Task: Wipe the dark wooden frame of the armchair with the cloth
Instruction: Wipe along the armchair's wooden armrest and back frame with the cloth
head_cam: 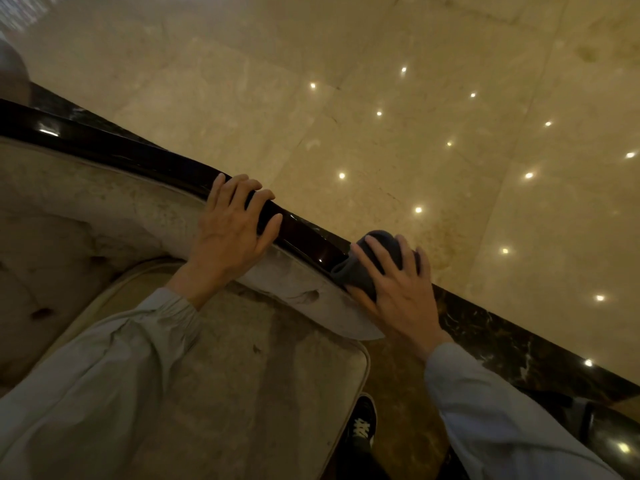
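Note:
The armchair's dark glossy wooden frame [138, 157] runs diagonally from upper left down to the centre right. My left hand [235, 226] rests on top of it, fingers spread and curled over the rail. A dark grey cloth [377, 251] is bunched over the frame's lower end. My right hand [398, 289] presses on the cloth with fingers apart, covering most of it. The end of the rail under the cloth is hidden.
The chair's beige upholstered back [104, 216] and seat cushion [263, 375] lie below the rail. Beyond it spreads a polished beige marble floor [415, 98] with light reflections and a dark marble border strip [519, 344]. My dark shoe [362, 424] stands beside the cushion.

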